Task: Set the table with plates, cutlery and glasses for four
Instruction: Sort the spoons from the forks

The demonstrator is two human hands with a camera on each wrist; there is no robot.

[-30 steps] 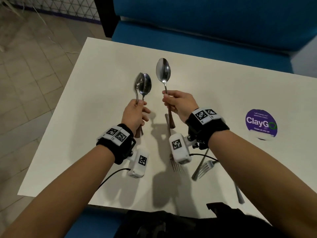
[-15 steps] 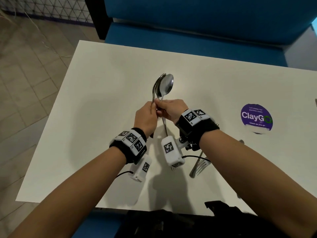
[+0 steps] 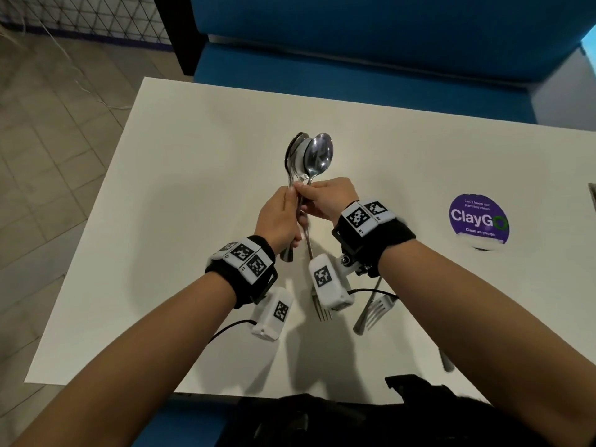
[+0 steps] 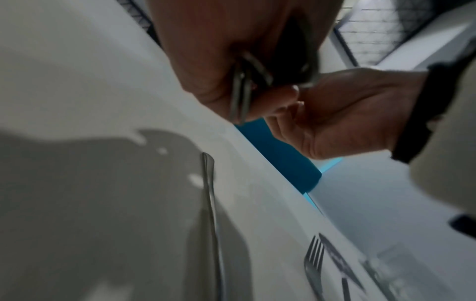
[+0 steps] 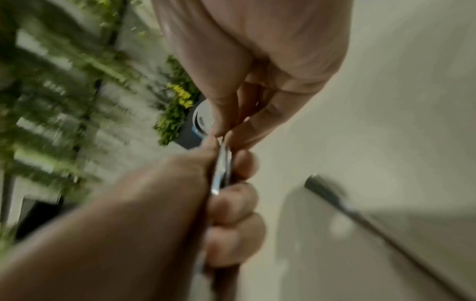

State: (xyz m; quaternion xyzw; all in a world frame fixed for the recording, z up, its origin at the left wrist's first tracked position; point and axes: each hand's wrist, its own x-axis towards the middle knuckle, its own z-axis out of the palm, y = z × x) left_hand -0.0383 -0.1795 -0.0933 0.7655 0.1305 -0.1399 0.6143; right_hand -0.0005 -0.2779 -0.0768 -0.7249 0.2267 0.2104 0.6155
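Since a second ago I have brought my right hand (image 3: 325, 201) against my left hand (image 3: 280, 221), merging its single spoon with the left's pair: the spoons (image 3: 309, 156) now stand as one upright bundle above both hands. Left fingers are wrapped round the handles, while right thumb and fingertips pinch the necks just above. Forks (image 3: 374, 312) lie on the desk (image 3: 193, 188) beneath my wrists; judgement: cutlery is being sorted, none laid yet.

Bare forearms. Each wrist wears a black strap (image 3: 377, 245) topped with white fiducial-marker blocks (image 3: 245, 258), plus a white camera (image 3: 329, 282) trailing black cable (image 3: 232, 327).
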